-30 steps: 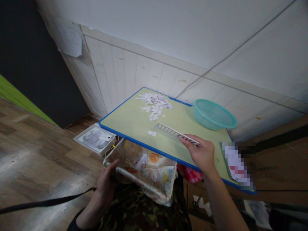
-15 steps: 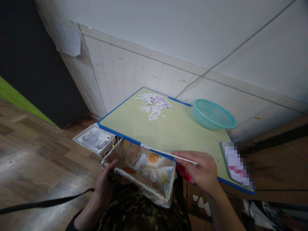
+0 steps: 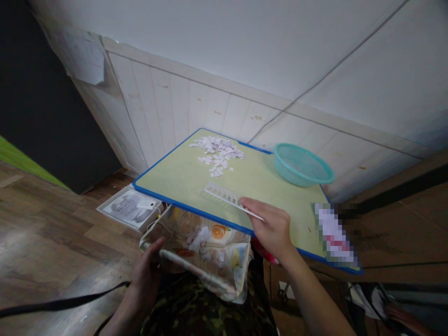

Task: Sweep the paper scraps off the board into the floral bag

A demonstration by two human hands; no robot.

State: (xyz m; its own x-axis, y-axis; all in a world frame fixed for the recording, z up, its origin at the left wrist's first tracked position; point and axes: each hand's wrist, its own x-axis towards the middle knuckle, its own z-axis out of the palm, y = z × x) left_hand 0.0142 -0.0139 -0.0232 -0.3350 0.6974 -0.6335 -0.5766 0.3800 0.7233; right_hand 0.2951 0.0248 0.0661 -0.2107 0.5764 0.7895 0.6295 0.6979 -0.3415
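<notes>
- The worktop [image 3: 168, 179] is surfaced in pale green and edged in blue.
- A turquoise basin [image 3: 297, 178] is stood upright on it.
- White paper scraps [image 3: 217, 146] are heaped left of the basin, well apart.
- A flat item [image 3: 335, 237], obscured by pixelation, is laid to the basin's near right.

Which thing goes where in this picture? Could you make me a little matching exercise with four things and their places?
1. turquoise basin
2. white slotted strip
3. fruit-print container
4. pile of paper scraps

A. in the right hand
B. the tabletop's far left part
C. the tabletop's far right part
D. held by the left hand

Pairs: 1-C, 2-A, 3-D, 4-B
</notes>
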